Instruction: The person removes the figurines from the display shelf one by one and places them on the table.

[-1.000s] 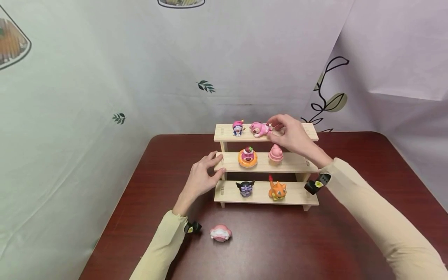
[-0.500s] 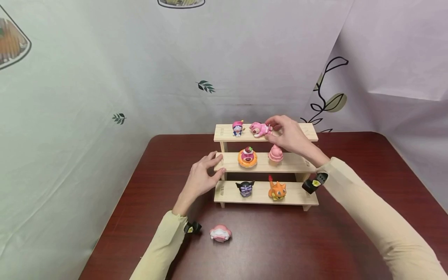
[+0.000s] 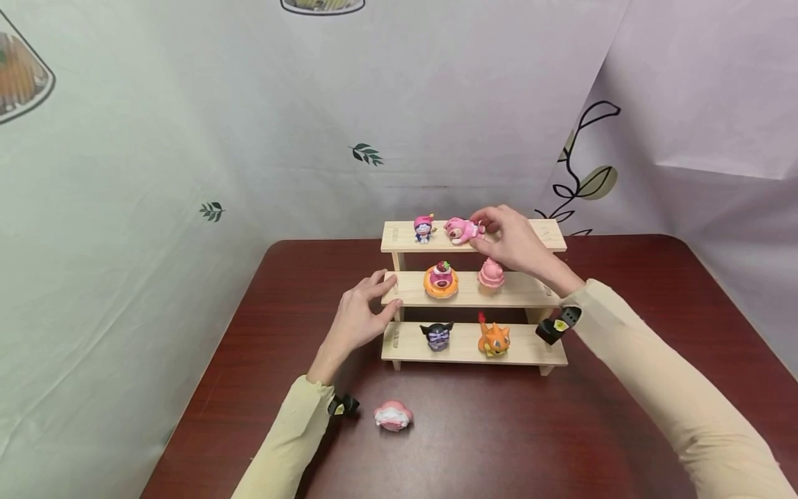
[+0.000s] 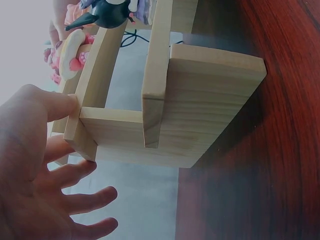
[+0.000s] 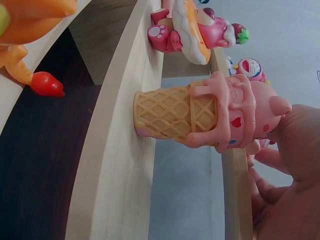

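A three-tier wooden display stand (image 3: 402,239) holds small figurines. At its left end my left hand (image 3: 357,315) grips the middle shelf board between thumb and index finger; its other fingers spread loosely in the left wrist view. On the top shelf lies a pink bear figurine (image 3: 459,231), and my right hand (image 3: 514,241) pinches its rear end with thumb and fingers. A figurine in a pink hat (image 3: 423,229) sits to the bear's left. Below my right hand, on the middle shelf, stands a pink ice-cream-cone figurine (image 5: 220,115), which partly hides the fingers in the right wrist view.
Beside the cone is a bear figurine in an orange ring (image 3: 441,283). The bottom shelf bears a black-eared figurine (image 3: 438,337) and an orange dragon-like figurine (image 3: 494,339). A pink-and-white figurine (image 3: 393,416) lies on the dark red table (image 3: 486,430) in front.
My right hand has shifted slightly left along the top shelf, closer over the pink bear figurine. The left hand and the other figurines have stayed put.
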Tool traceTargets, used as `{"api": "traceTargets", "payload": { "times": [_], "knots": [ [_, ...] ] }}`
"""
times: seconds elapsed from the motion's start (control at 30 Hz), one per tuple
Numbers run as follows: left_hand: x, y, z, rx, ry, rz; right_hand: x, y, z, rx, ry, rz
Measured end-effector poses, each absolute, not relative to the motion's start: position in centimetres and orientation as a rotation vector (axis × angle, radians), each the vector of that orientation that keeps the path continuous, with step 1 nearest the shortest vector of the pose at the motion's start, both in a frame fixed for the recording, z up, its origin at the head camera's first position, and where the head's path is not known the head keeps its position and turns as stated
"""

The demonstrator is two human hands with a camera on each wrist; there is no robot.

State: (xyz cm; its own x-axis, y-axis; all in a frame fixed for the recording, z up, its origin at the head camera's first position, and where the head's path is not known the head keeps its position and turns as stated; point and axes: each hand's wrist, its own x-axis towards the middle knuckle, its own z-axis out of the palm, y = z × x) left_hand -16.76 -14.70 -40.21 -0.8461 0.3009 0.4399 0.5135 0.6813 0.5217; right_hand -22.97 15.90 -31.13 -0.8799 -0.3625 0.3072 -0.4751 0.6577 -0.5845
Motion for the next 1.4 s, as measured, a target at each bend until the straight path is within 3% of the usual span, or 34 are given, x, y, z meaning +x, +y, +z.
{"api": "traceTargets", "payload": {
  "times": [1.4],
  "knots": [
    [-16.65,-14.76,-40.03,-0.645,-2.582,-0.917,-22.29,16.64,-31.00,0.725,-2.558,1.041]
  ]
}}
